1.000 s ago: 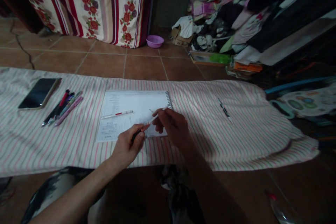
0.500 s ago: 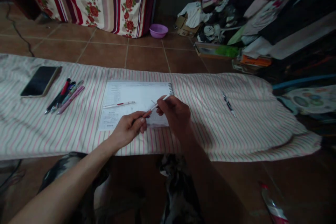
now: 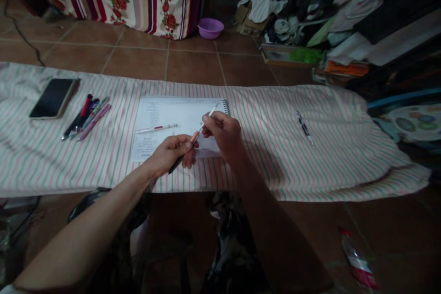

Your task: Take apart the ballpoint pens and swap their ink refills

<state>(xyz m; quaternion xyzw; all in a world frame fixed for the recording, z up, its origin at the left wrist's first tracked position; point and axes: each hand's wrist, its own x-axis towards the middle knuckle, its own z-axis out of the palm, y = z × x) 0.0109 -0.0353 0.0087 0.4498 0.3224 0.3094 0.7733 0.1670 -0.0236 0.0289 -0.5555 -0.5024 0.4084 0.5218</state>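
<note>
My left hand [image 3: 172,151] pinches the dark lower end of a pen [image 3: 195,137] with an orange section. My right hand [image 3: 222,133] is closed on the pen's thin white upper part, whose tip points up toward the notebook's spiral. Both hands hover over a white spiral notebook [image 3: 161,115] lying on a striped cloth [image 3: 275,147]. A white pen with a red band [image 3: 156,128] lies on the notebook page, left of my hands.
A phone [image 3: 53,98] and a bunch of several pens [image 3: 86,117] lie on the cloth at the left. A lone dark pen [image 3: 304,127] lies at the right. Piled clothes, a purple bowl [image 3: 210,28] and a floral cloth stand beyond on the tiled floor.
The view has tilted down, so the cloth sits higher in frame. My hands have drawn slightly closer together on the pen, which now stands more steeply.
</note>
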